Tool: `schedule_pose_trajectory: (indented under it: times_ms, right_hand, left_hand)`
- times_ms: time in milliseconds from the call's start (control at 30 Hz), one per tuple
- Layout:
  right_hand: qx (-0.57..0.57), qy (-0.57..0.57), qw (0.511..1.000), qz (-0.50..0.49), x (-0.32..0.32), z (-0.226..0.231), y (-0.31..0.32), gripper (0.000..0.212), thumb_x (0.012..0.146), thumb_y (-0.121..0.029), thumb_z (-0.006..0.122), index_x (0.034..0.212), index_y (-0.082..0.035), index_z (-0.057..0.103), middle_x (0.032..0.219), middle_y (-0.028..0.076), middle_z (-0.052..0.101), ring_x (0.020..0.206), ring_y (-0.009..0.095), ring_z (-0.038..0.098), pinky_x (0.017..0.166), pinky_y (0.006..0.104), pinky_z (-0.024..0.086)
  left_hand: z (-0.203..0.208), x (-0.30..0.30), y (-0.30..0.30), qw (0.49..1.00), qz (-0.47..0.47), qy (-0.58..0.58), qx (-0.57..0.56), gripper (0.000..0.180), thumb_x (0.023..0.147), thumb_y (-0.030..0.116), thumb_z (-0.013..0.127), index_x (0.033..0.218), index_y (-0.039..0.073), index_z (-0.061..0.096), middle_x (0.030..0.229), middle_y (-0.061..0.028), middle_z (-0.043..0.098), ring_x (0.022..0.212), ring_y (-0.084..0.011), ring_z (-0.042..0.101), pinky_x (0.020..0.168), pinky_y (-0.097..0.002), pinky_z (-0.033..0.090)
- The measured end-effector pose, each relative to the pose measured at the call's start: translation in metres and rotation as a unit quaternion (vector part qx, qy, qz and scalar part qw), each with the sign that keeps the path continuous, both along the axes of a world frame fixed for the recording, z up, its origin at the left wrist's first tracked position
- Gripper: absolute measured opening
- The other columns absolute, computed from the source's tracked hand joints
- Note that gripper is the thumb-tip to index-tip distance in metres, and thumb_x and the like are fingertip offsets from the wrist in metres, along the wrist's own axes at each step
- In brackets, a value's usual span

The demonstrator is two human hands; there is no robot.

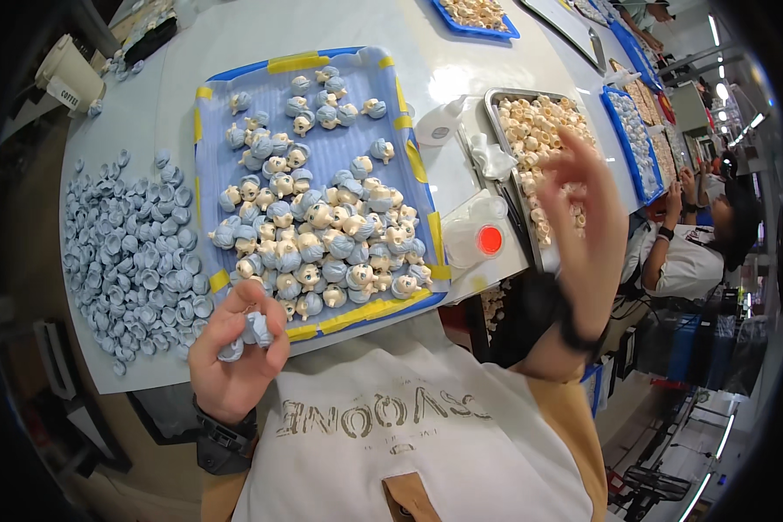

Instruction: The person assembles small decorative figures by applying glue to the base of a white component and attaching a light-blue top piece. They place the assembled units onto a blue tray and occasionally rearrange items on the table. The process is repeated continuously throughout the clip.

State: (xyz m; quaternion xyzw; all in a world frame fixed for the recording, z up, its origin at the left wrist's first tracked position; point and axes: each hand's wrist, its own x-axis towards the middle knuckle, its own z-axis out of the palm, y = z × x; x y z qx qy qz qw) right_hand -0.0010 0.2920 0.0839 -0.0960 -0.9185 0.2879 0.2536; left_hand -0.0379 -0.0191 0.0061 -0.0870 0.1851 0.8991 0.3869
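Observation:
My left hand (pixel 238 352) is closed, its fingertips around small pale-blue doll hair pieces (pixel 257 329), in front of the near-left corner of a blue tray. Yellow tape edges the blue tray (pixel 235 74), which has a pale lining. Several small doll heads (pixel 322 217) with cream faces and blue hair lie in it, crowded toward the near side. My right hand (pixel 583 209), smeared by motion, is raised over a metal tray (pixel 493 103) of hollow cream doll face pieces (pixel 539 122). Its fingers look apart, and nothing shows in them.
Loose blue hair shells (pixel 135 261) are heaped left of the blue tray. A white bottle (pixel 439 122), crumpled tissue (pixel 493 158) and a round container with a red-orange centre (pixel 489 240) stand between the trays. A beige cup (pixel 71 74) is far left; a co-worker (pixel 692 244) sits right.

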Motion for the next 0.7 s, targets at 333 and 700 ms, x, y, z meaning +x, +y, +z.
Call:
schedule_pose_trajectory:
  times_ms: [333,700]
  right_hand:
    - [0.091,-0.374,0.895,0.224,-0.129,-0.061,0.084,0.041,0.078,-0.02,0.07,0.111,-0.001,0.053,0.097,0.009,0.06,0.076,0.014,0.059,0.067,0.0266,0.049]
    - [-0.342,-0.129,0.909,0.201,0.015,-0.016,0.086,0.041,0.08,-0.013,0.062,0.113,0.001,0.042,0.097,0.012,0.061,0.094,0.021,0.062,0.081,0.0336,0.05]
  left_hand:
    - [-0.001,0.006,0.003,1.0,-0.004,-0.003,0.015,0.027,0.085,0.012,0.048,0.11,0.001,0.05,0.099,-0.0184,0.056,0.066,-0.0174,0.053,0.06,-0.0253,0.046]
    - [-0.008,0.012,0.005,0.992,-0.01,0.09,-0.088,0.034,0.085,0.013,0.049,0.115,-0.003,0.051,0.085,-0.0158,0.057,0.055,-0.0129,0.053,0.048,-0.0223,0.044]
